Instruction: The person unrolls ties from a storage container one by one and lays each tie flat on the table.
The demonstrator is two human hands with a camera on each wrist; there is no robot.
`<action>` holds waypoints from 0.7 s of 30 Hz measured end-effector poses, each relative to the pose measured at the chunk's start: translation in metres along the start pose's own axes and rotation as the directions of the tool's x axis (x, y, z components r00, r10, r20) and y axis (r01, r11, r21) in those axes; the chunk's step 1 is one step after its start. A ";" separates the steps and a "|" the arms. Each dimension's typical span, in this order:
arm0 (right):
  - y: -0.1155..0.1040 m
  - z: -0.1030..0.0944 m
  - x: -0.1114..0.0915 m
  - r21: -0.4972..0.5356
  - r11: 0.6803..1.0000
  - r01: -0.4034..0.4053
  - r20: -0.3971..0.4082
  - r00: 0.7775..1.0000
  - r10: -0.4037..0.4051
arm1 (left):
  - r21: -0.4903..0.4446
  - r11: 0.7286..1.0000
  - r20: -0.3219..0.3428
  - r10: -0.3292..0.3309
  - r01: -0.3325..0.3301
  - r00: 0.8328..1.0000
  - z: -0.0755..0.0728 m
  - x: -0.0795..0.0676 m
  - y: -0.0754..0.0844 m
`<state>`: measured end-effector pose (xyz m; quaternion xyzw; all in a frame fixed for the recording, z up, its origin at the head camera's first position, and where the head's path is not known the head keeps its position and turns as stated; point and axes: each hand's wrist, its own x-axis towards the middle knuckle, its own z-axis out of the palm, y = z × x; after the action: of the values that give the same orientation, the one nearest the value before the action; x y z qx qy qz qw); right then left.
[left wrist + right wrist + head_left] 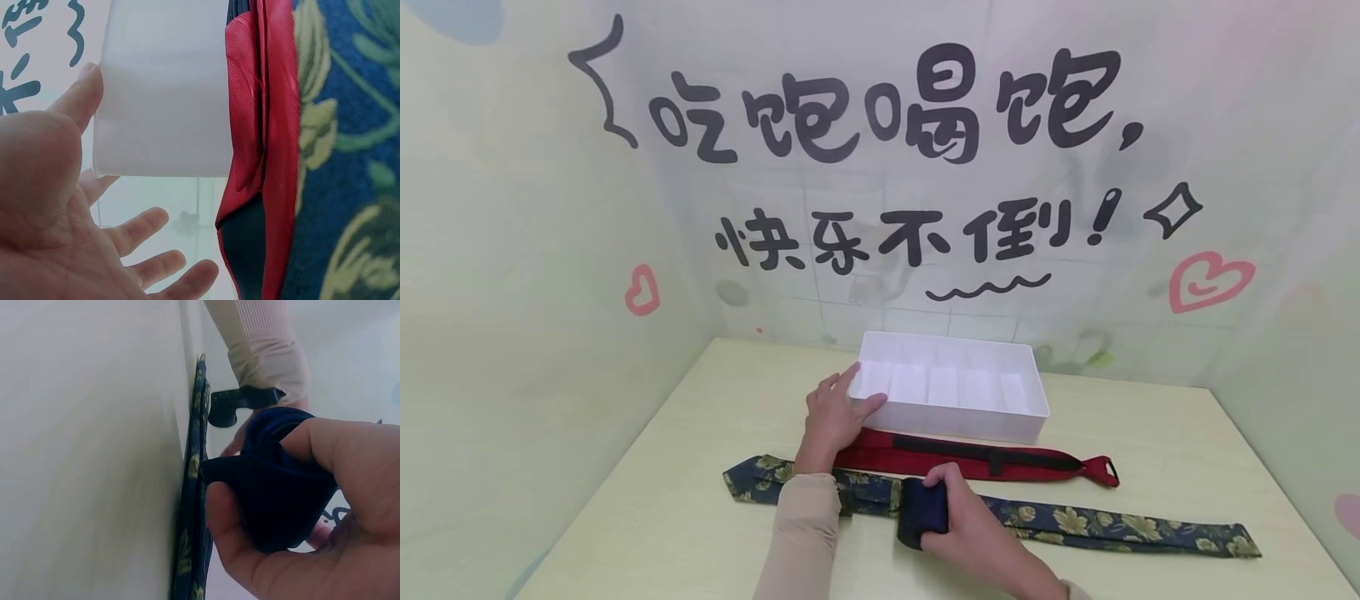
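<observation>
My right hand (pixel 973 533) grips a rolled-up dark navy necktie (pixel 922 512), thumb on one side and fingers on the other. In the right wrist view the coiled tie (pixel 275 481) sits between thumb and fingers, close over a flat patterned tie (pixel 195 487). At the left end of a white divided box (pixel 955 423), my left hand (pixel 835 417) spreads its fingers, thumb at the front rim. The left wrist view shows that hand's fingers (pixel 150 262) extended and its thumb at the box's edge (pixel 162 112).
A red necktie (pixel 940 462) with a dark strip lies along the box's front. Nearer me a navy tie with gold flowers (pixel 1090 525) stretches across the pale table (pixel 685 500). Behind the box rises a printed backdrop (pixel 865 308), with side walls left and right.
</observation>
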<state>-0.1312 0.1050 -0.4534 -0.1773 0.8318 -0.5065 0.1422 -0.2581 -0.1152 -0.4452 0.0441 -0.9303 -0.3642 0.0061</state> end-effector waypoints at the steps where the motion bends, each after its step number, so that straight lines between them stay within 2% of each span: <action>1: 0.000 0.002 0.000 -0.025 1.000 0.004 0.011 1.000 -0.004 | 0.001 1.000 0.000 -0.001 0.001 1.000 0.000 0.000 0.000; 5: -0.002 0.013 0.000 -0.079 0.997 -0.006 0.060 0.998 0.011 | 0.009 1.000 -0.005 0.002 -0.002 1.000 0.000 0.001 -0.001; 9: -0.002 0.021 -0.002 -0.145 0.988 -0.045 0.094 0.994 0.059 | 0.009 1.000 0.000 0.006 -0.006 1.000 0.001 0.001 -0.001; 21: -0.006 0.024 -0.004 -0.307 0.948 -0.089 0.113 0.985 0.129 | 0.016 1.000 0.006 -0.008 0.008 1.000 -0.001 0.001 0.003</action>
<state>-0.1167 0.0851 -0.4581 -0.1833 0.8964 -0.3527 0.1959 -0.2592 -0.1138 -0.4430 0.0468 -0.9330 -0.3568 0.0016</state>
